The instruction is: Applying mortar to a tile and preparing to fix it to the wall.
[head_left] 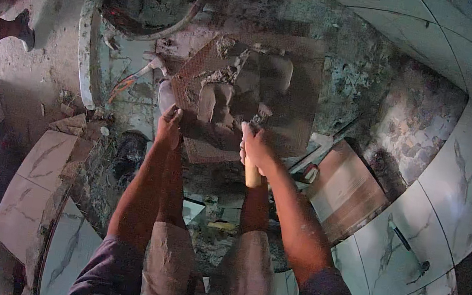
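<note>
In my right hand (255, 149) is a trowel with a pale wooden handle (253, 177), its fingers wrapped round the grip. The trowel's blade is hard to make out against dark mortar. My left hand (170, 128) has its fingers pinched together at the near-left edge of a brown, ridged tile back (287, 132), beside a pale rounded thing (166, 95). What the pinch holds is hidden. Grey mortar (214, 103) lies in thick smears and lumps on the tile back, ahead of both hands.
A large round mortar tub (189, 18) stands at the far left. Near it lies an orange-handled hammer (130, 81). A striped tile piece (344, 189) and a long tool (310, 159) lie to the right. Another hammer (408, 240) rests on marbled tiles. Another person's feet (21, 30) show at left.
</note>
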Motion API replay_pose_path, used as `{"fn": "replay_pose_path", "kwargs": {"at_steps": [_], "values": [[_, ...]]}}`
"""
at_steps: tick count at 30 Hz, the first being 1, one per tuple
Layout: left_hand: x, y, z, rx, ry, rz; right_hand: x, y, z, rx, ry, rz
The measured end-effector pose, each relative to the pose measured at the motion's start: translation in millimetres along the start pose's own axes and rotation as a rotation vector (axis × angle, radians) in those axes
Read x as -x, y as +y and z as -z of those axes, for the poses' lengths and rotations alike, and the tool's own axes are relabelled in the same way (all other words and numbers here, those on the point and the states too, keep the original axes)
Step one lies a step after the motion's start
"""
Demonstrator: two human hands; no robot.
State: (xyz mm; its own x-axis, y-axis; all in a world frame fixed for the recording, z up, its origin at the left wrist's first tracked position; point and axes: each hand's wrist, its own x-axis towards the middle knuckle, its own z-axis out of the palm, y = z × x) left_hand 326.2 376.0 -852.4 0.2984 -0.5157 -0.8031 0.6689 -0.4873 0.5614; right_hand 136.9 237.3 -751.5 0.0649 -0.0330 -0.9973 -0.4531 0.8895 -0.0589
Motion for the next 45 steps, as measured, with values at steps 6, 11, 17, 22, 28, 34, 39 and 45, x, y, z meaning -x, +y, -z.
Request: {"fn": "replay_pose_path", "kwargs": {"at_steps": [6, 11, 17, 22, 28, 34, 39, 45], "values": [[2.3, 3.3, -26.3, -0.024, 0.017, 0.017, -17.8, 44.0, 30.3, 0.271, 0.124, 0.218], [2.8, 13.5, 1.6, -0.369, 0.107, 0.049, 29.5, 19.9, 15.1, 1.06, 0.438, 0.536], [4.1, 10.4, -7.6, -0.277, 0.081, -0.034, -7.2, -45.6, 54.7, 1.504, 0.586, 0.635], [5.2, 12.4, -13.0, -0.15, 0.041, 0.029, 3.7, -56.2, 69.9, 1.365, 0.559, 0.528], [-0.1, -4.7, 1.3, -0.089, 0.0, 0.024, 21.1, -23.5, 67.3, 1.15, 0.463, 0.365], [-8.8, -19.8, 5.8, -0.284, 0.105, 0.029, 33.9, -4.1, 111.9, 1.324, 0.622, 0.369], [-10.7, -11.9, 14.6, -0.27, 0.097, 0.071, 67.8, 15.9, 117.4, 1.418, 0.395, 0.502], [-10.3, 2.7, 21.3, -0.302, -0.048, 0.126, 134.4, -40.2, 75.3, 1.162, 0.453, 0.491]]}}
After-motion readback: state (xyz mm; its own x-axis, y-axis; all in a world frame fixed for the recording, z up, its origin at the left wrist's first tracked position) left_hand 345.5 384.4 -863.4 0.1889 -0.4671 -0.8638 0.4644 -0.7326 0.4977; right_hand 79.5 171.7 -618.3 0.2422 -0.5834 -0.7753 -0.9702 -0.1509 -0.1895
